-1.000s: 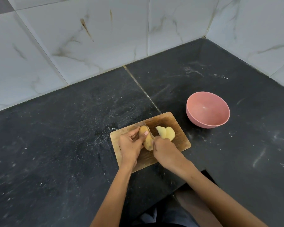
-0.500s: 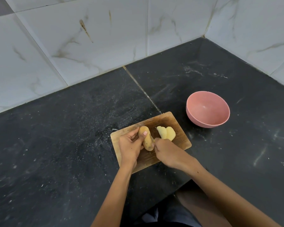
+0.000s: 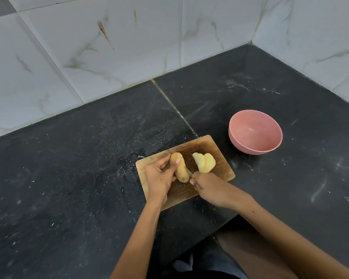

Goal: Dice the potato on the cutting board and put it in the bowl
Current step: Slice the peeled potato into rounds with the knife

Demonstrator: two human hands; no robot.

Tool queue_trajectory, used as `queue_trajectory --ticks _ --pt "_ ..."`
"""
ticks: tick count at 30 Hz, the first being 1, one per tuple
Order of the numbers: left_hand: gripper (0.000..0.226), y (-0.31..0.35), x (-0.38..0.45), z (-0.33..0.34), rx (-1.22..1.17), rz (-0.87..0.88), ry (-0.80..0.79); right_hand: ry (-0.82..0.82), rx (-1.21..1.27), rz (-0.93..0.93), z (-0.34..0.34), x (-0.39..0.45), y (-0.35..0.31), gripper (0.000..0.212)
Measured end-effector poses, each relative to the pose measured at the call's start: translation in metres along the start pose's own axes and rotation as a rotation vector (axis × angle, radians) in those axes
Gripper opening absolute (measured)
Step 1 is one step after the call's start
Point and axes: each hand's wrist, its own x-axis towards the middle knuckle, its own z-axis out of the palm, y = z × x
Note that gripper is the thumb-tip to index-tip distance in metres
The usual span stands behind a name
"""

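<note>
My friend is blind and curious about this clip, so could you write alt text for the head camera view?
A person's left hand holds a potato piece on a wooden cutting board while the right hand works a small knife against it. Two cut slices lie beside it, and an empty pink bowl waits on the dark counter.

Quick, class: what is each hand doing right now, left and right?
Left hand: grips the potato on the board.
Right hand: curled round a knife whose blade meets the potato.
</note>
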Motion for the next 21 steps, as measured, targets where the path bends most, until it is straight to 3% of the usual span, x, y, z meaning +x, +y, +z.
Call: queue_trajectory --ticks 4,8,15,21 --pt "0.039 0.002 0.000 0.001 0.010 0.001 0.000 -0.053 -0.063 0.020 -0.010 0.015 -0.007 0.027" --pt "0.037 0.003 -0.002 0.000 0.002 -0.005 0.008 -0.022 -0.083 -0.012 0.008 -0.006 0.002 0.010" --pt "0.035 0.002 -0.002 -0.003 0.004 0.003 -0.008 0.037 -0.128 0.018 0.012 0.012 -0.005 0.021" --pt "0.031 0.005 -0.002 0.001 0.041 0.033 -0.014 0.124 -0.183 0.032 0.029 -0.007 0.001 0.018"
